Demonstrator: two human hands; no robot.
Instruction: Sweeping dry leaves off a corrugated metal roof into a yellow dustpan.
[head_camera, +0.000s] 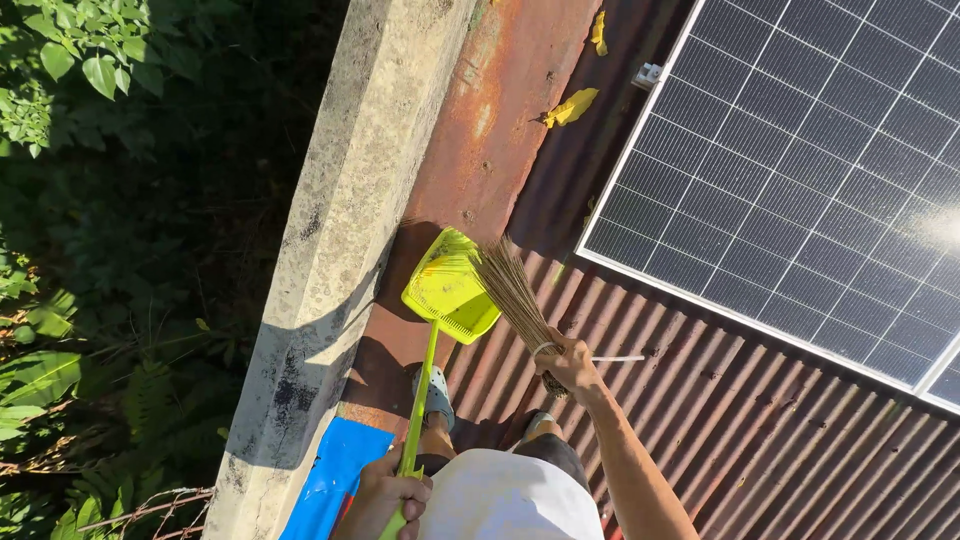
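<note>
My left hand (392, 495) grips the long stem of a lime-green dustpan (450, 288) whose pan rests on the rusty flat strip of the roof (505, 90). Gripped in my right hand (570, 365) is a short bundle broom of brown twigs (512, 285), its bristle tips fanned against the right lip of the pan. Both hands sit above my feet (437, 395) and white shirt at the bottom of the view.
A concrete ledge (345, 220) runs along the roof's left edge, with green foliage (100, 250) far below. A solar panel (800, 160) covers the upper right over corrugated rusty sheeting (760, 440). Yellow leaves (572, 106) lie upslope. A blue sheet (335, 475) lies near my feet.
</note>
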